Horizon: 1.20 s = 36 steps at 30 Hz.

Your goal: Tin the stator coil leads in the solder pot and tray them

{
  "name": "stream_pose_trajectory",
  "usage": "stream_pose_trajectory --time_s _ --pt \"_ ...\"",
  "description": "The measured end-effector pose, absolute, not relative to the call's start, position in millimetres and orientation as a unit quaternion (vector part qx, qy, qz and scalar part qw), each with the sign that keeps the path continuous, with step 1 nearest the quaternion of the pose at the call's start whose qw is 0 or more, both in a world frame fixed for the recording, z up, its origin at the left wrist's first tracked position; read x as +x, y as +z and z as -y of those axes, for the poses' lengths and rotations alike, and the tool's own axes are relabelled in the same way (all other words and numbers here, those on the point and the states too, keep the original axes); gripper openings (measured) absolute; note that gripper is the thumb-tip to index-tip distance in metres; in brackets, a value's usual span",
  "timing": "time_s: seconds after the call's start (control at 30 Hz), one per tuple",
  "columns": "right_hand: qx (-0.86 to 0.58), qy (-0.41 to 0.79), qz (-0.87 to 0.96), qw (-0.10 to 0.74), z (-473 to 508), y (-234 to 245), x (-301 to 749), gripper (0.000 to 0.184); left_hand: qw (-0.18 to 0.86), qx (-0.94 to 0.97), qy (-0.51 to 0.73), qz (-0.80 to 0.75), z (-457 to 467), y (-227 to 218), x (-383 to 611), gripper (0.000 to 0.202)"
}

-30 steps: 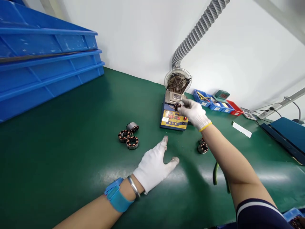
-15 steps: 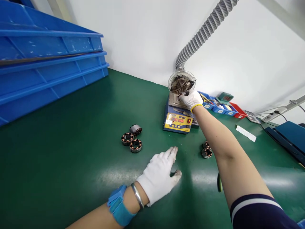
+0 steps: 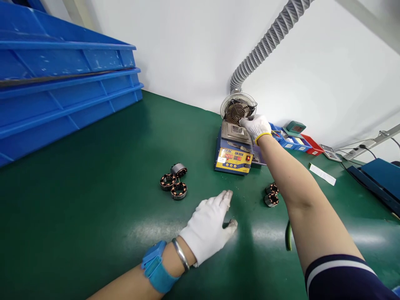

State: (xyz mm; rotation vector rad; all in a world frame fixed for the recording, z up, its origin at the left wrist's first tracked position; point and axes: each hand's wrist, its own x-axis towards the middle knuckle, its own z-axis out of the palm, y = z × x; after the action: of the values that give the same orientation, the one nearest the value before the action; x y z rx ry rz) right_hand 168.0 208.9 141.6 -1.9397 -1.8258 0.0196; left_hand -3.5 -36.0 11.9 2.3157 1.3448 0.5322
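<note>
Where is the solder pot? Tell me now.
Head view: the solder pot sits right of centre on the green bench, in front of the round fan, with the right hand over its top.

Green surface point(image 3: 93, 200) open left of centre, up to the stacked crates point(image 3: 62, 83). Clear lane between the three coils point(image 3: 173, 183) and the solder pot point(image 3: 233, 152). The right arm point(image 3: 290, 183) spans from pot to near edge, just beside the two coils point(image 3: 270, 196); fan point(image 3: 238, 109) blocks behind the pot.

White knit cloth gloves on left hand point(image 3: 208, 227) and right hand point(image 3: 254, 126). Mat point(image 3: 93, 187): green, smooth, soft sheen. Trays point(image 3: 62, 83): glossy blue plastic. Hose point(image 3: 265, 41): grey, ribbed. Stators point(image 3: 174, 183): copper windings, metal cores.
</note>
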Motion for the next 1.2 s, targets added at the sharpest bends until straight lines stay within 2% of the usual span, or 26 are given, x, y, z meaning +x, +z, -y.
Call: stream_pose_trajectory --time_s 0.23,0.4,0.63,0.9,1.07,1.2 --pt "-0.738 0.025 0.636 0.226 -199.8 153.8 171.7 0.041 0.049 0.775 0.249 -0.579 8.4 20.6 -23.5 0.060" --pt "-0.742 0.004 0.635 0.217 -201.7 149.7 173.7 0.043 -0.033 0.704 0.229 -0.672 -12.3 25.2 -48.2 0.059" --pt "-0.747 -0.009 0.633 0.205 -208.7 137.1 173.9 0.049 0.008 0.684 0.152 -0.714 -23.6 24.0 -63.6 0.058" --pt "-0.736 -0.013 0.646 0.203 -211.5 129.6 166.0 0.046 -0.001 0.703 0.155 -0.694 -23.5 24.4 -63.5 0.044" --pt "-0.726 0.008 0.639 0.254 -202.7 142.2 173.2 0.042 -0.007 0.713 0.140 -0.688 -23.9 22.8 -65.3 0.039" --pt "-0.707 0.122 0.621 0.317 -173.3 150.0 194.5 0.044 -0.004 0.719 0.125 -0.683 -22.6 28.4 -66.3 0.037"
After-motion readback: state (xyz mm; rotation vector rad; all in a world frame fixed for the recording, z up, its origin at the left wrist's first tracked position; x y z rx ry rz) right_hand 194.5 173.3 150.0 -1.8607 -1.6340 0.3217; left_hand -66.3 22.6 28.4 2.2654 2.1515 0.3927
